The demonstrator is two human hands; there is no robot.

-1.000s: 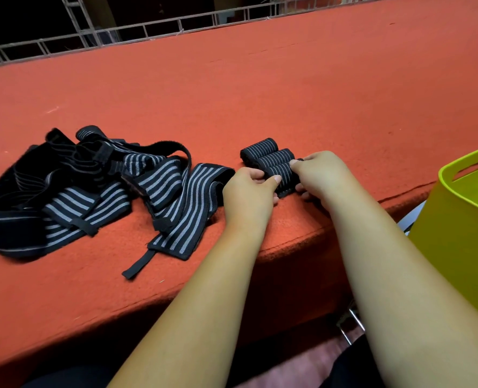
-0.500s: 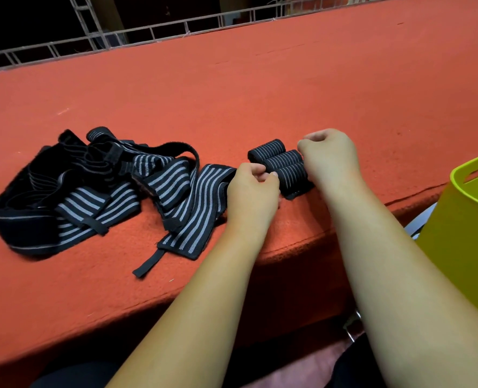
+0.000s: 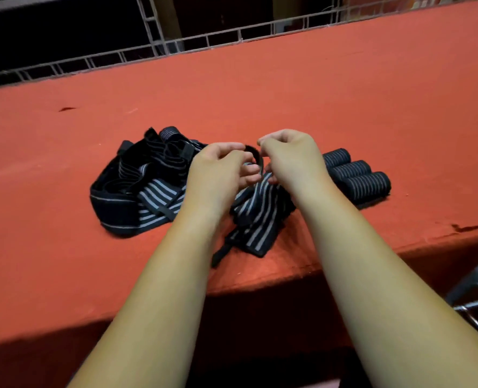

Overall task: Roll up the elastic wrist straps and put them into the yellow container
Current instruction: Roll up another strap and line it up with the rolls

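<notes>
While a striped strap lay on the red worktop near its front edge, the left hand and right hand pinched its black end loop with fingers closed on it. Three rolled straps sat just right; a loose pile lay left.

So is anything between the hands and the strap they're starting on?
No. Both the left hand and right hand already pinch the black end loop of the striped strap. The three rolled straps sit apart to the right. The yellow container is barely in view.
</notes>
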